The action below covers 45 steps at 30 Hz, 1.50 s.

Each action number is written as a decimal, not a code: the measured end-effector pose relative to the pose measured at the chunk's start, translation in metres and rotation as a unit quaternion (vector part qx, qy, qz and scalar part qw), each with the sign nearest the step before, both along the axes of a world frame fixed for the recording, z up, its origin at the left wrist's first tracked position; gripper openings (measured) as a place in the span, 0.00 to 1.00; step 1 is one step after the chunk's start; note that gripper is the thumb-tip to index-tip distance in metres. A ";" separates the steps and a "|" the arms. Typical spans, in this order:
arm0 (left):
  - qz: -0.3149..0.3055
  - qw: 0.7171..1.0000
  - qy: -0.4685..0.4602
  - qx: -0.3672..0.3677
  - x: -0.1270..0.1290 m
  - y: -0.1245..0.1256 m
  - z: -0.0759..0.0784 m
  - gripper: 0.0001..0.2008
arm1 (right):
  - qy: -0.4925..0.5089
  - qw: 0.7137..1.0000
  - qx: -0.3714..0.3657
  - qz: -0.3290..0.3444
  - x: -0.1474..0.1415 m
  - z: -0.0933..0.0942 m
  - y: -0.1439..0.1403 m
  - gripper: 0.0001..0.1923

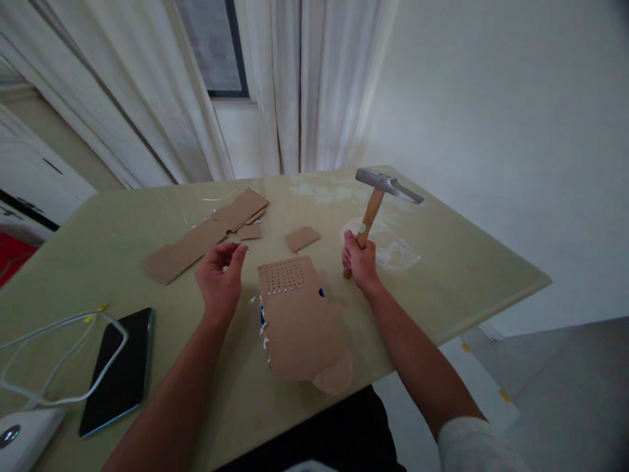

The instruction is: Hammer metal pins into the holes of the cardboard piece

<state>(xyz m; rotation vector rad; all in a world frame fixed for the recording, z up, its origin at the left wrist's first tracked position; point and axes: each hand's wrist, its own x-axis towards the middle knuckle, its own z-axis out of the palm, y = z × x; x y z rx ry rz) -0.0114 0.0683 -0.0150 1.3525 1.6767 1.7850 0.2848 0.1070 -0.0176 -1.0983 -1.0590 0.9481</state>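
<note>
right hand (360, 260) is wrapped tight round the low end of a wooden-handled hammer (378, 200), fingers pressed together in a full fist, butt of the handle resting on the worktop (472, 262) just under the grip. the steel head stands up and away from the grip, cocked back, handle tilted a little, so the weight sits high and ready while the wrist stays low.

left hand (222, 272) hovers just off the far left corner of the perforated cardboard panel (299, 314), thumb and fingertips pinched together as if on something tiny; a thin dark sliver pokes out past the fingertips, too small to name for sure. the pinch is held clear of the board, not touching it.

the cardboard panel lies flat between the two grips, nearer the left one, a grid of small holes punched across its far end, a bit of blue showing from under its edges. it lies where either hand can get to it, and the holed end faces the hammer.

beyond the left grip, a long cardboard strip (206, 235) and scraps; a small cardboard offcut (302, 238) sits between the grips, further out. behind the hammer grip, a clear plastic bag (393, 249). well back toward the person's left, a dark smartphone (120, 370) and a looping white cable (63, 357).
</note>
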 end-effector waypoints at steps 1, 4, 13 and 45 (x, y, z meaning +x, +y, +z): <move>-0.005 1.000 -0.016 0.020 0.003 0.002 0.009 0.17 | 0.005 1.000 -0.001 -0.007 0.000 0.001 0.000 0.40; -0.115 0.993 -0.001 0.040 0.016 0.008 0.044 0.15 | 0.020 1.000 0.001 -0.013 0.001 0.003 -0.001 0.41; -0.410 0.898 0.161 -0.025 0.062 -0.009 0.104 0.12 | 0.000 1.000 -0.001 -0.001 0.000 0.007 -0.008 0.43; -0.480 0.817 0.290 -0.130 0.039 -0.005 0.097 0.13 | -0.037 0.999 0.015 -0.024 0.004 -0.006 -0.005 0.41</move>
